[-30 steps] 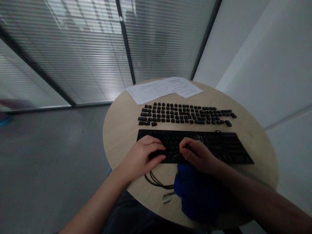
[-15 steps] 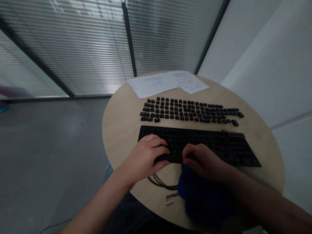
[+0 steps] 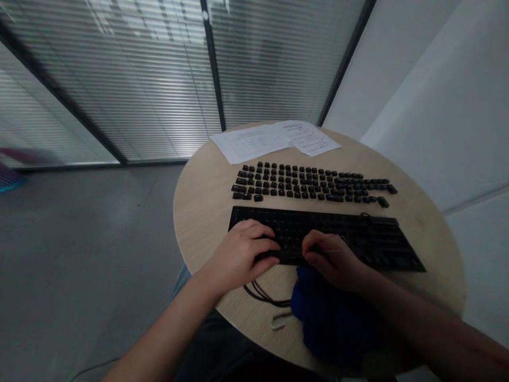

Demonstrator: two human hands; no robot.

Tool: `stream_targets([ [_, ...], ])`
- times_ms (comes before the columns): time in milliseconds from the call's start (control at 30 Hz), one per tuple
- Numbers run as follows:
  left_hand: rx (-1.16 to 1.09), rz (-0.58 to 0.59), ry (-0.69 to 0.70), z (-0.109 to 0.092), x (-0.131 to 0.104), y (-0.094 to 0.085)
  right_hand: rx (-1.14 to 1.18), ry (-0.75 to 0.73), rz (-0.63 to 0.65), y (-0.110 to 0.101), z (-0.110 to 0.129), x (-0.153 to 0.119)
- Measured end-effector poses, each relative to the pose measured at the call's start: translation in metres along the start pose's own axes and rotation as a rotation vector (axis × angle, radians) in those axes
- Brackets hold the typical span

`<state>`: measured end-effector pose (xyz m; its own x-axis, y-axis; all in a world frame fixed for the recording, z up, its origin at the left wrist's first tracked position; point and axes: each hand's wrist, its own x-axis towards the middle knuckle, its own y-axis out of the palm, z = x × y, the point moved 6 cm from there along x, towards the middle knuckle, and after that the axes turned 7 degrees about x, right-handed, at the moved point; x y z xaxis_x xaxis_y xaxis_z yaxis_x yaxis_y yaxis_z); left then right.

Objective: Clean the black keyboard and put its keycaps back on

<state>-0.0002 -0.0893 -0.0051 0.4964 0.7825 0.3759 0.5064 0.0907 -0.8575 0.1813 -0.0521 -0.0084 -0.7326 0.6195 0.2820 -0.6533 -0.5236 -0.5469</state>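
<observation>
A black keyboard base (image 3: 358, 239) without keycaps lies across the round table. On its left part rests my left hand (image 3: 248, 252), fingers spread and curved over the surface. My right hand (image 3: 332, 257) is closed in a pinch above the lower middle of the base, round a thin tool that is mostly hidden by the fingers. Beyond the base, rows of loose black keycaps (image 3: 294, 183) lie in keyboard order. A blue cloth (image 3: 318, 307) is bunched under and in front of my right wrist.
Printed papers (image 3: 254, 143) overlap at the table's (image 3: 199, 212) far edge. A dark cable (image 3: 262, 294) loops near the front edge, beside a small light-coloured piece (image 3: 278, 322). A basket (image 3: 10, 178) stands on the floor at the far left.
The view has shifted slightly, showing more of the basket. My right hand has turned a little, and the thin tool in it shows more. My left hand stays on the base.
</observation>
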Motion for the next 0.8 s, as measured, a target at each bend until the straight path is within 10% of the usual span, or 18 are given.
stream_targets([
  [800, 0.29, -0.07, 0.148, -0.015, -0.009, 0.007, 0.054, -0.003, -0.048, 0.004, -0.004, 0.002],
])
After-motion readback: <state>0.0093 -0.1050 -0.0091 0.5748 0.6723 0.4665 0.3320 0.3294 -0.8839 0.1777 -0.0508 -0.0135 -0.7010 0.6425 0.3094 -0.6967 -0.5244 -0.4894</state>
